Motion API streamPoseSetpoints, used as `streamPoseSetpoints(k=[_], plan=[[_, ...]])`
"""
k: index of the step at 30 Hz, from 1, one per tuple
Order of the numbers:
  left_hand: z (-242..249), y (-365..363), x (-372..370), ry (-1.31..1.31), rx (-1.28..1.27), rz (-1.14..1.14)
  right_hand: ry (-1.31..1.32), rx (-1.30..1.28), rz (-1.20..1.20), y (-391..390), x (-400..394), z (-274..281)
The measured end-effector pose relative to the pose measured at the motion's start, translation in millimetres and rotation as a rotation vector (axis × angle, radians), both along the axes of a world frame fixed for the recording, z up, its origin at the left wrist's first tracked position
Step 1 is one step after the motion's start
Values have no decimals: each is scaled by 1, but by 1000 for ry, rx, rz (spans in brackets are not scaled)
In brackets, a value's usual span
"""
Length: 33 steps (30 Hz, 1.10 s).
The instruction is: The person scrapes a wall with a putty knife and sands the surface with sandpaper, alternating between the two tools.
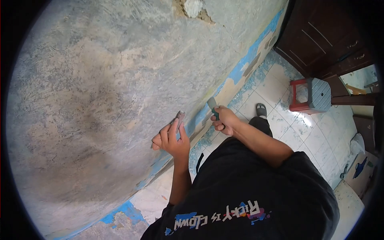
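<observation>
My left hand [173, 140] is against the grey, scraped wall [100, 80], its fingers round a small greyish piece [181, 115] that I cannot identify. To its right, my right hand [225, 120] grips a scraper [212, 104] by its green handle. The scraper's flat blade points up toward the wall, close to a strip of blue paint [202, 115] along the wall's lower part. Whether the blade touches the wall is unclear.
Paint flakes lie on the tiled floor [256, 96] by the wall. A red and grey stool [320, 96] stands at the right, below a dark wooden cabinet [320, 36]. A plastic bag [357, 144] is at the far right. The wall has a broken patch [194, 9] at the top.
</observation>
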<state>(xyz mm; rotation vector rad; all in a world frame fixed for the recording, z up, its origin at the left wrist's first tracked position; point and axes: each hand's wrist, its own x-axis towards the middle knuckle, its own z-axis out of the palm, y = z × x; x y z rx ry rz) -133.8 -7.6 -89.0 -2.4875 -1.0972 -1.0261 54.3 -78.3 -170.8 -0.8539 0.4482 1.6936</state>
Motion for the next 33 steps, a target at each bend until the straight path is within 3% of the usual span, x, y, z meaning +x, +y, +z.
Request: streamPoseSetpoints(k=[5, 16, 20, 26, 29, 33], plan=[[-3, -2, -4, -10, -21, 3, 29, -21, -21, 0, -2, -16], [-6, 0, 0, -35, 3, 11, 31, 31, -14, -9, 5, 10], [-2, -6, 1, -32, -12, 18, 67, -17, -40, -2, 1, -26], [-3, -3, 0, -21, -9, 3, 125, 51, -61, -5, 2, -9], [-2, -3, 1, -9, -6, 11, 127, -32, -103, 3, -2, -46], [-1, -2, -2, 11, 21, 27, 131, 22, -70, -6, -4, -5]])
